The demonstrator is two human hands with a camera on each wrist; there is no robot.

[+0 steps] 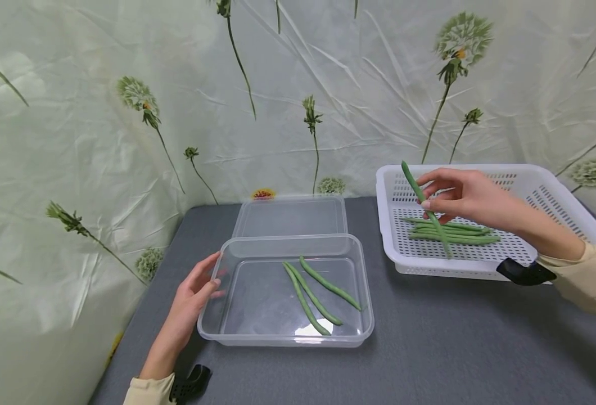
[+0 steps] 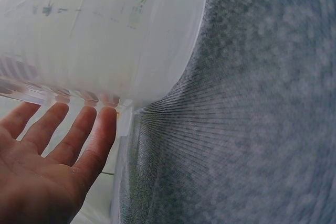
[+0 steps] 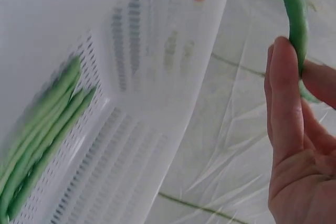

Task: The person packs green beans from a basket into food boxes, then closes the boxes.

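Above the white perforated basket point(image 1: 399, 264), my right hand point(image 1: 462, 194) pinches one green bean point(image 1: 411, 183) between thumb and fingertips. The held bean point(image 3: 295, 17) slants across the fingers in the right wrist view. More green beans point(image 1: 452, 239) lie side by side on the basket floor below. My left hand point(image 1: 189, 304) is at the left side of a clear plastic container point(image 1: 285, 341), its fingers extended. In the left wrist view the fingertips point(image 2: 107, 116) rest against the container wall. Three green beans point(image 1: 330, 284) lie inside this container, toward its right half.
A flat translucent lid point(image 1: 293, 216) lies on the grey tabletop point(image 1: 429, 349) behind the container. A flower-printed curtain point(image 1: 288, 112) hangs behind the table and along its left side. The basket stands at the back right, apart from the container.
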